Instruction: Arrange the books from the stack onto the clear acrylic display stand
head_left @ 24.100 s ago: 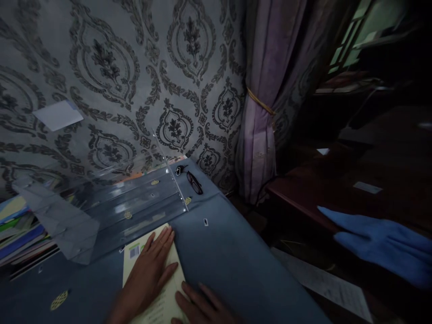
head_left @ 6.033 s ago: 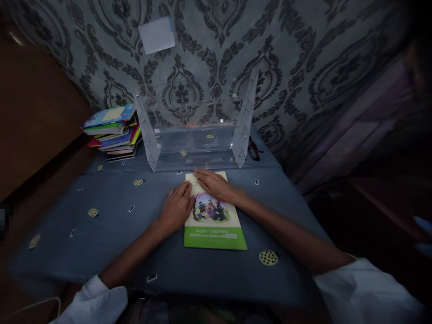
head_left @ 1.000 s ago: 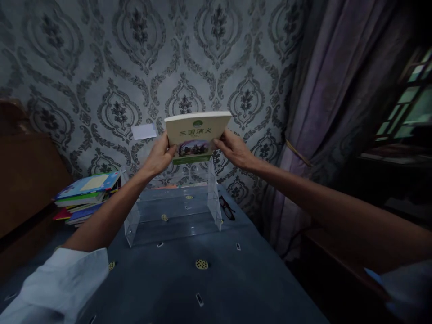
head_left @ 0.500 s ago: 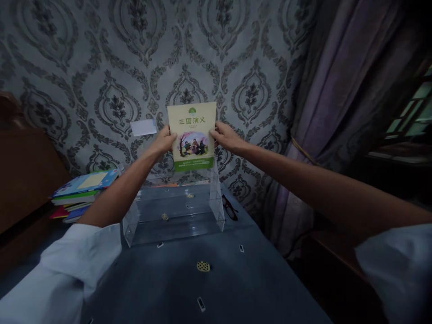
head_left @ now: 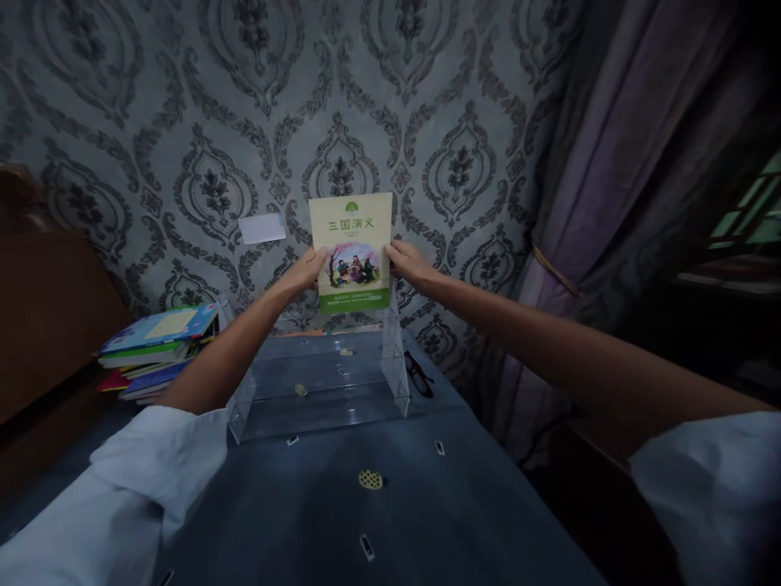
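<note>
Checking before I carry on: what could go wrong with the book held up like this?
The book, held by its side edges between the left grip and right grip, might slip if either loosens. In this view its lower right corner appears close to the right side of the clear rack and could catch there. The glasses lie close beside the rack and might be pushed if it shifts.

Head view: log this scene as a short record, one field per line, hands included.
Book: raised off the table, roughly upright, cream and green cover facing the camera
Left hand: grips the book's left edge
Right hand: grips its right edge
Clear rack: on the blue tablecloth
Stack of books: left of the rack
Glasses: right of the rack
White card: on the patterned wall
Purple curtain: tied back, far right
</note>
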`<state>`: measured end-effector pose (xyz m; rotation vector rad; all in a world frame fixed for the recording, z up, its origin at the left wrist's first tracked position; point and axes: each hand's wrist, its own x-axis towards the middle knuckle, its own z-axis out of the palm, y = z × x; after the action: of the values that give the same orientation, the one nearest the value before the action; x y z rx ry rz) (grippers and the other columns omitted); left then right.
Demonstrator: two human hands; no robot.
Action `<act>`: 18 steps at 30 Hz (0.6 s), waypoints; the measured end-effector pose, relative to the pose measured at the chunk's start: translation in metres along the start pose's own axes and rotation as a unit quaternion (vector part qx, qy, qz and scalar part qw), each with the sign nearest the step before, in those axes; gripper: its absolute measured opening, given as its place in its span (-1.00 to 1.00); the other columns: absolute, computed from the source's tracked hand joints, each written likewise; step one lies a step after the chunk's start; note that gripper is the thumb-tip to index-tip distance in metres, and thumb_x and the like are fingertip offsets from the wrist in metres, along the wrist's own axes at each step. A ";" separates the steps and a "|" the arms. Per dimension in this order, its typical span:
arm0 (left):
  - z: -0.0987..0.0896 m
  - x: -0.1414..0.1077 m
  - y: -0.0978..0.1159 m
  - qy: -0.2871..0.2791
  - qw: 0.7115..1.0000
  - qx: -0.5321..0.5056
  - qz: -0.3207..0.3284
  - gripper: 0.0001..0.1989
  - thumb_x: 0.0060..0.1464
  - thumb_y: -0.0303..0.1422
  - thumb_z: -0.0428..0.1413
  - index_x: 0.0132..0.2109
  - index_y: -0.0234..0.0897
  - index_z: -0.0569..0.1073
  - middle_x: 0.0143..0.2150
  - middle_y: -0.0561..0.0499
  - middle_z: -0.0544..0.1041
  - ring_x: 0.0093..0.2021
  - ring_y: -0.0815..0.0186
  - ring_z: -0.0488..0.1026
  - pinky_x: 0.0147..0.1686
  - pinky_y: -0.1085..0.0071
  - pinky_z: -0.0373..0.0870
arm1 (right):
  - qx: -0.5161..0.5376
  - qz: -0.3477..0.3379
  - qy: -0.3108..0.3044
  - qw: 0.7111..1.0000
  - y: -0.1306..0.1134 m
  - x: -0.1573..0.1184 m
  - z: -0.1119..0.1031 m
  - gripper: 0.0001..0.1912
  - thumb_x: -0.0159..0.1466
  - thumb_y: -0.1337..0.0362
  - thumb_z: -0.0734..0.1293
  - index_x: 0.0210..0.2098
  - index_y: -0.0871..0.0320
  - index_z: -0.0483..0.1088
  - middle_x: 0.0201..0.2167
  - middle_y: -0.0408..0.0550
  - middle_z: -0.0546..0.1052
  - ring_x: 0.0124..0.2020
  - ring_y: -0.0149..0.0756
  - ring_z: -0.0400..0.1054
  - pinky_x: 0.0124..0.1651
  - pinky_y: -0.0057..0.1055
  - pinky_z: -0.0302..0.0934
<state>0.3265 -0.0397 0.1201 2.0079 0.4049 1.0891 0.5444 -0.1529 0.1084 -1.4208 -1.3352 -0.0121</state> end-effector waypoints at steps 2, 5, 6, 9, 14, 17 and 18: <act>-0.001 -0.002 0.002 -0.031 0.999 0.009 -0.030 -0.61 0.20 -0.02 0.09 -0.08 -0.28 0.48 -0.44 0.00 0.50 -0.44 0.19 0.50 -0.37 0.28 0.47 | 0.013 0.019 0.006 1.000 0.002 -0.007 0.001 -0.68 0.29 0.01 0.20 -0.38 0.12 0.34 -0.35 -0.04 0.47 -0.25 -0.17 0.36 -0.25 -0.29 0.33; -0.003 -0.005 0.005 -0.044 0.998 0.015 -0.040 -0.60 0.20 -0.02 0.10 -0.06 -0.27 0.47 -0.43 0.00 0.51 -0.43 0.19 0.51 -0.39 0.31 0.46 | 0.031 0.028 0.009 0.999 0.002 -0.014 0.001 -0.61 0.27 -0.09 0.21 -0.38 0.12 0.35 -0.39 -0.07 0.46 -0.30 -0.22 0.35 -0.29 -0.34 0.30; -0.003 -0.005 0.005 -0.043 0.998 0.015 -0.038 -0.60 0.19 -0.02 0.11 -0.06 -0.27 0.47 -0.43 0.00 0.51 -0.43 0.19 0.51 -0.39 0.32 0.46 | 0.037 0.030 0.007 0.999 0.002 -0.016 0.001 -0.59 0.26 -0.11 0.20 -0.37 0.12 0.36 -0.39 -0.07 0.46 -0.32 -0.23 0.35 -0.30 -0.35 0.29; -0.005 -0.005 0.003 -0.037 0.999 0.015 -0.028 -0.58 0.15 -0.04 0.17 -0.03 -0.27 0.46 -0.38 -0.02 0.54 -0.34 0.15 0.55 -0.35 0.32 0.48 | 0.048 0.031 0.005 0.998 0.000 -0.019 0.001 -0.55 0.23 -0.16 0.20 -0.37 0.12 0.36 -0.39 -0.06 0.46 -0.32 -0.23 0.35 -0.30 -0.36 0.29; -0.010 -0.002 -0.007 -0.020 0.998 0.057 0.005 -0.49 0.12 -0.04 0.20 0.07 -0.31 0.45 -0.19 -0.14 0.57 -0.14 0.03 0.56 -0.16 0.21 0.51 | 0.039 0.031 0.015 0.999 -0.004 -0.023 -0.001 -0.54 0.22 -0.17 0.20 -0.39 0.12 0.34 -0.37 -0.04 0.48 -0.29 -0.19 0.36 -0.23 -0.29 0.32; -0.013 0.000 -0.014 -0.023 0.995 0.087 0.038 -0.46 0.18 -0.01 0.14 0.12 -0.31 0.41 -0.03 -0.22 0.56 0.00 0.00 0.52 0.04 0.11 0.43 | 0.037 0.034 0.016 0.999 -0.006 -0.024 -0.001 -0.56 0.24 -0.14 0.21 -0.38 0.12 0.35 -0.38 -0.05 0.47 -0.30 -0.20 0.35 -0.23 -0.29 0.32; -0.014 0.000 -0.016 -0.035 0.993 0.096 0.050 -0.45 0.20 0.00 0.11 0.15 -0.30 0.39 0.02 -0.22 0.54 0.05 0.01 0.50 0.11 0.08 0.39 | 0.036 0.034 0.015 0.999 -0.006 -0.024 -0.001 -0.57 0.24 -0.13 0.21 -0.38 0.13 0.36 -0.37 -0.05 0.48 -0.29 -0.20 0.36 -0.22 -0.30 0.32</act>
<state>0.3168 -0.0228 0.1122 2.2511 0.3889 1.0697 0.5326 -0.1720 0.0973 -1.3991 -1.2488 0.0593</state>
